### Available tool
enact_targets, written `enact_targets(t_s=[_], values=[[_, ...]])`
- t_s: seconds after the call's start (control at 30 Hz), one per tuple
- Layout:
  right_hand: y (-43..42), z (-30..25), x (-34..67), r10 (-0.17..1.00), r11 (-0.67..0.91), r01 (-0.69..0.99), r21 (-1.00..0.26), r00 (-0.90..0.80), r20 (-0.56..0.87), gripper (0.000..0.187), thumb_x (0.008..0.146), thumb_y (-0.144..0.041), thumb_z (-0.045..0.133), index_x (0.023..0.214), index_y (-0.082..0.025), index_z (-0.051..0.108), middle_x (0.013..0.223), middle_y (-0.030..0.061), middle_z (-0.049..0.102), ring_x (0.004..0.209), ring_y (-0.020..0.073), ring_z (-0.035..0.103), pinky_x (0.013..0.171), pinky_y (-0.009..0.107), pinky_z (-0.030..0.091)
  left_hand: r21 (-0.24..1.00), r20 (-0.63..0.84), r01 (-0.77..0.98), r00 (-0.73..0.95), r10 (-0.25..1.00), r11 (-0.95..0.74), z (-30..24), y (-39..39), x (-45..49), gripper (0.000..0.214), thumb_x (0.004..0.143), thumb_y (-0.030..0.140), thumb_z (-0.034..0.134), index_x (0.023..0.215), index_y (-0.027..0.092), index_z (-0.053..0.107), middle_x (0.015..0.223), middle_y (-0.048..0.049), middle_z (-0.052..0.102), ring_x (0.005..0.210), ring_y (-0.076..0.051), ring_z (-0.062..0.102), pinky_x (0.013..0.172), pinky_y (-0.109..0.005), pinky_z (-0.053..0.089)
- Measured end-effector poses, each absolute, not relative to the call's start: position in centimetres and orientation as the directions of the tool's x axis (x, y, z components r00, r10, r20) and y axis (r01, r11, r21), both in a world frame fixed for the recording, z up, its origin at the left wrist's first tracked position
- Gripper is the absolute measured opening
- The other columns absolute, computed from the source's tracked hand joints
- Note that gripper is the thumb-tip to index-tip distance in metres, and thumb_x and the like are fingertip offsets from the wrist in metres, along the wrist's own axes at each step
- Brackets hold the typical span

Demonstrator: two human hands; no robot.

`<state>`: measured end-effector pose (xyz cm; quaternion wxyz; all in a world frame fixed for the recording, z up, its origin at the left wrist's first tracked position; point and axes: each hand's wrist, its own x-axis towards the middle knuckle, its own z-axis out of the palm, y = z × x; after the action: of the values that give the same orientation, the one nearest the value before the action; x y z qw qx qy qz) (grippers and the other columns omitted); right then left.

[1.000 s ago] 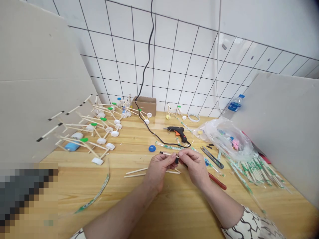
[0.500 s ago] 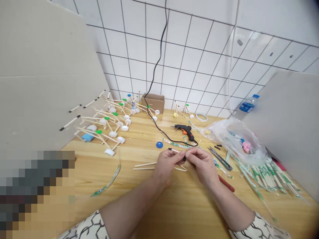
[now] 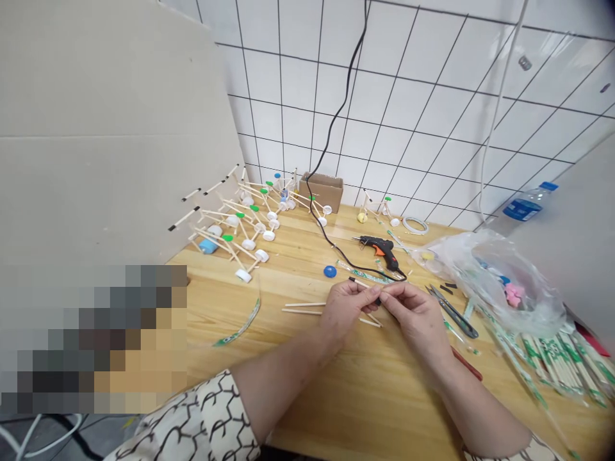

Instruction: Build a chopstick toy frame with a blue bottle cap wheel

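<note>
My left hand and my right hand meet above the wooden table, both pinching a thin wooden stick with a black tip. A small black piece sits at the stick where my fingers cover it, so its shape is partly hidden. Loose wooden sticks lie just under and left of my left hand. Nearest my right hand, a black cable and a black-and-orange hot glue gun lie ahead of my fingers.
Stick-and-bottle-cap models stand at the left against a cardboard panel. Ahead are a blue cap and cardboard box. To the right lie snips, a plastic bag and wrapped chopsticks.
My view has swung, so the table items sit further right and higher in the picture. More of my left sleeve shows. My hands still pinch the stick together.
</note>
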<state>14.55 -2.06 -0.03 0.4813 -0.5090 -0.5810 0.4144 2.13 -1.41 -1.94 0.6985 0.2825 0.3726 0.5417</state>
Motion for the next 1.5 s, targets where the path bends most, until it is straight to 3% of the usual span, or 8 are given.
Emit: enact_targets(t_s=[0.2,0.37,0.47,0.57,0.7,1.0,1.2,1.5], values=[[-1.6,-0.2,15.2,0.992,0.124,0.242,-0.962,-0.008,0.126,0.028,0.064,-0.044,0.071,0.065,-0.017,0.063,0.061,0.0032,0.064,0.058,0.0152,0.057,0.057,0.027,0.046,0.868,-0.170,-0.449,0.133,0.976,0.212,-2.2,-1.1,2.0,0.029,0.057,0.038,0.077,0.066,0.013,0.064,0.058,-0.0014,0.061,0.056,-0.011,0.052,0.059,-0.025,0.041],[-1.3,0.1,16.0,0.987,0.161,0.367,-0.916,-0.043,0.156,0.024,0.066,-0.041,0.070,0.064,-0.018,0.063,0.057,0.0020,0.061,0.051,0.0122,0.050,0.045,0.023,0.038,0.967,0.044,-0.248,-0.086,0.995,-0.064,-2.1,-0.7,1.5,0.032,0.060,0.022,0.074,0.091,0.018,0.066,0.087,-0.0059,0.067,0.080,-0.017,0.059,0.072,-0.027,0.045],[-1.3,0.3,16.1,0.985,0.171,0.407,-0.897,-0.100,0.142,0.021,0.067,-0.038,0.068,0.064,-0.019,0.063,0.054,0.0005,0.058,0.045,0.0109,0.045,0.040,0.022,0.034,0.968,0.233,-0.097,0.004,0.972,-0.232,-2.2,-0.6,1.1,0.021,0.067,0.019,0.068,0.088,0.020,0.070,0.090,-0.0064,0.068,0.084,-0.019,0.059,0.076,-0.028,0.045],[-1.3,0.3,16.3,0.982,0.184,0.444,-0.877,-0.130,0.140,0.019,0.068,-0.037,0.067,0.064,-0.018,0.063,0.053,-0.0003,0.058,0.043,0.0100,0.043,0.040,0.023,0.034,0.946,0.323,-0.066,0.166,0.932,-0.316,-2.2,-0.6,0.9,0.017,0.074,0.019,0.060,0.086,0.020,0.073,0.087,-0.0063,0.071,0.083,-0.020,0.062,0.078,-0.028,0.045],[-1.2,0.0,16.7,0.975,0.213,0.493,-0.844,-0.165,0.151,0.015,0.070,-0.032,0.064,0.065,-0.018,0.063,0.055,-0.0001,0.059,0.047,0.0112,0.046,0.046,0.024,0.036,0.939,0.342,-0.064,0.273,0.899,-0.338,-2.3,-0.6,0.8,0.022,0.077,0.016,0.055,0.089,0.021,0.073,0.091,-0.0060,0.072,0.087,-0.021,0.063,0.081,-0.030,0.045],[-1.3,0.3,16.6,0.971,0.231,0.546,-0.806,-0.180,0.156,0.016,0.072,-0.032,0.059,0.064,-0.017,0.061,0.057,0.0004,0.058,0.052,0.0126,0.049,0.050,0.025,0.037,0.954,0.291,0.005,0.206,0.934,-0.299,-2.5,-0.6,0.7,0.013,0.074,0.019,0.061,0.076,0.021,0.074,0.076,-0.0057,0.072,0.072,-0.019,0.063,0.070,-0.028,0.046],[-1.5,0.5,16.3,0.970,0.235,0.567,-0.789,-0.186,0.156,0.012,0.072,-0.028,0.057,0.067,-0.017,0.060,0.059,0.0011,0.059,0.055,0.0134,0.050,0.051,0.024,0.039,0.934,0.337,0.044,0.215,0.917,-0.354,-2.2,-0.7,0.6,0.013,0.076,0.016,0.059,0.075,0.018,0.072,0.072,-0.0040,0.070,0.068,-0.016,0.061,0.066,-0.025,0.045],[-2.0,1.4,16.4,0.980,0.098,0.426,-0.900,-0.201,0.011,0.012,0.068,-0.022,0.057,0.077,-0.016,0.062,0.063,-0.0004,0.058,0.054,0.0105,0.049,0.051,0.023,0.039,0.898,0.404,0.102,0.197,0.893,-0.429,-2.5,-0.6,0.4,0.013,0.076,0.013,0.058,0.075,0.015,0.071,0.068,-0.0027,0.069,0.062,-0.013,0.060,0.059,-0.022,0.046]])
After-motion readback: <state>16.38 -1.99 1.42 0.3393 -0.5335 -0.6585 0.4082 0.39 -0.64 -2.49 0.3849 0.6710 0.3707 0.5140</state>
